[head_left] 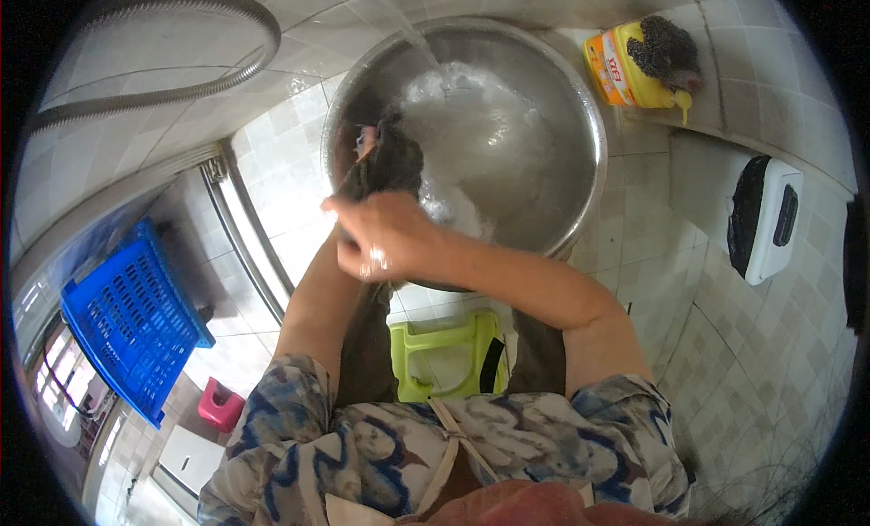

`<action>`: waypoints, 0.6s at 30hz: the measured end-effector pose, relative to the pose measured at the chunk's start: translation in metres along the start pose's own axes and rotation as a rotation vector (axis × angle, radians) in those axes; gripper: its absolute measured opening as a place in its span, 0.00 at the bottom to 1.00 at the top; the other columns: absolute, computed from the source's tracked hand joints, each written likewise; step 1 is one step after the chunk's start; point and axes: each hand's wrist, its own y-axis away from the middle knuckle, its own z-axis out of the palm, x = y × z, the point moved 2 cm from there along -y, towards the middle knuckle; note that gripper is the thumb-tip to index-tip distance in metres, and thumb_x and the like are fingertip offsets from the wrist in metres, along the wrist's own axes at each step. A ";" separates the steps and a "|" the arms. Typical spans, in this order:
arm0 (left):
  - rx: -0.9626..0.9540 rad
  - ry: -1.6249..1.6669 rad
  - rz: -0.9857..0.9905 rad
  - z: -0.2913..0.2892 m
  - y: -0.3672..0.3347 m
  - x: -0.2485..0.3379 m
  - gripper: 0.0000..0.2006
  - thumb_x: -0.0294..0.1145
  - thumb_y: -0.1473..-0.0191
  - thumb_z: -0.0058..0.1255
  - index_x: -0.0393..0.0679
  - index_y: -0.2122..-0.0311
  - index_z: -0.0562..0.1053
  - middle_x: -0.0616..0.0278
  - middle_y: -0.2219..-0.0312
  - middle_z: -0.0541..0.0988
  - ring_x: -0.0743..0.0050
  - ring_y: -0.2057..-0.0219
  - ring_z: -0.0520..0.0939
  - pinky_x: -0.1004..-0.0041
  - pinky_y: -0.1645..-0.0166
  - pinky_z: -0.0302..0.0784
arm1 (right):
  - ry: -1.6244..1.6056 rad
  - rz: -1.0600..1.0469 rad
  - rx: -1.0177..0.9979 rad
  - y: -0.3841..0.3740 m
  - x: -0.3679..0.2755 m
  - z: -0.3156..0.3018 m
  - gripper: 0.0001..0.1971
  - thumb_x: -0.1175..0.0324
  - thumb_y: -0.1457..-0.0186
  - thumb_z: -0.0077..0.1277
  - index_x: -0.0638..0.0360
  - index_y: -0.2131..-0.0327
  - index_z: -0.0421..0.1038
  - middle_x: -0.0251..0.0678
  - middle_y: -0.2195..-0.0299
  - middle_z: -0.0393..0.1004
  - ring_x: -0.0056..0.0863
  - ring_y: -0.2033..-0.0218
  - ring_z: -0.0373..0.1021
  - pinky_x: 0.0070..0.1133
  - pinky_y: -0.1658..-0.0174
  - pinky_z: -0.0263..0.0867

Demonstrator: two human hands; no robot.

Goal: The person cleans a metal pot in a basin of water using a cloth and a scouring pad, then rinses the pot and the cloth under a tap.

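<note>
Right hand (385, 236) on top, fingers curled tight around a dark wet cloth (390, 159) at the near rim of the metal basin (580, 100). Left hand mostly hidden under the right one, can't tell its grip. Cloth hangs half in the basin, next to foamy water (480, 127). Basin sits on the tiled floor (281, 164). Green stool (444, 340) below, blue crate (131, 318) to the left, yellow bottle (621, 68) beyond the basin.
</note>
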 end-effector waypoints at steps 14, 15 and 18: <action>0.330 -0.622 -0.339 -0.008 -0.015 0.004 0.32 0.53 0.46 0.43 0.56 0.39 0.51 0.56 0.43 0.59 0.50 0.48 0.66 0.52 0.47 0.62 | 0.379 0.742 0.795 0.020 0.253 -0.062 0.18 0.54 0.48 0.44 0.61 0.64 0.69 0.48 0.71 0.74 0.48 0.67 0.71 0.38 0.63 0.67; 0.323 -0.622 -0.348 -0.006 -0.015 0.000 0.32 0.53 0.46 0.43 0.56 0.39 0.51 0.56 0.43 0.59 0.50 0.48 0.66 0.52 0.47 0.62 | 0.268 0.727 0.739 0.011 0.247 -0.048 0.20 0.53 0.49 0.45 0.62 0.63 0.68 0.49 0.69 0.73 0.49 0.66 0.71 0.38 0.62 0.67; 0.281 -0.362 -0.469 0.004 -0.019 -0.011 0.39 0.69 0.52 0.36 0.53 0.41 0.56 0.54 0.48 0.66 0.55 0.48 0.66 0.52 0.45 0.60 | 0.105 0.485 0.393 -0.031 0.197 0.002 0.22 0.53 0.57 0.50 0.67 0.68 0.71 0.54 0.69 0.73 0.52 0.64 0.70 0.35 0.60 0.66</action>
